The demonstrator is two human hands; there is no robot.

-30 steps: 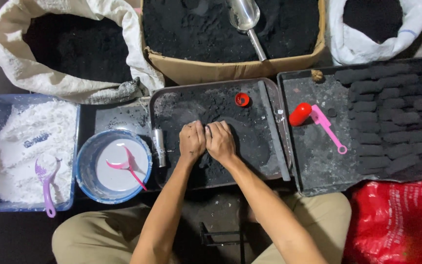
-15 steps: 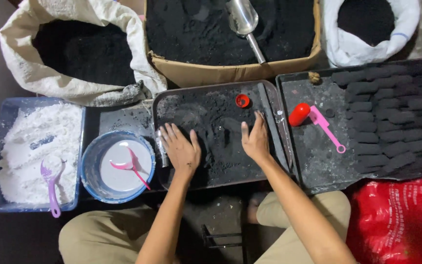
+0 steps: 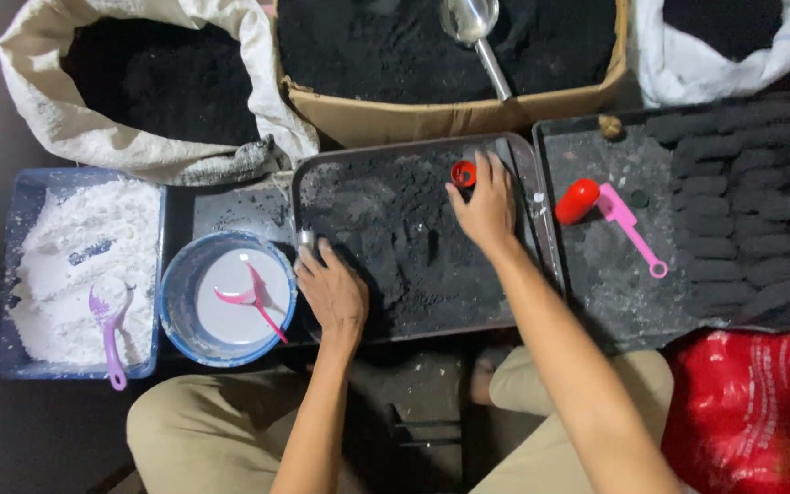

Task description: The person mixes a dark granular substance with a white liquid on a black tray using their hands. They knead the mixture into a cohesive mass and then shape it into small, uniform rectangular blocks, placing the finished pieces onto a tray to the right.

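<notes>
Both hands lay flat, fingers spread, gripping nothing: left (image 3: 336,293) at tray's (image 3: 523,160) 8 o'clock edge, right (image 3: 484,203) by red cap (image 3: 464,173) at 1 o'clock; powder (image 3: 395,247) loose, unshaped.

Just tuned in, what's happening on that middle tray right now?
A seated person has both bare hands in black powder on the dark metal tray. The left hand lies flat near the tray's left edge, beside the blue bowl of white liquid. The right hand reaches to the tray's upper right, fingertips by a small red ring-shaped cap. Neither hand grips anything.
</notes>
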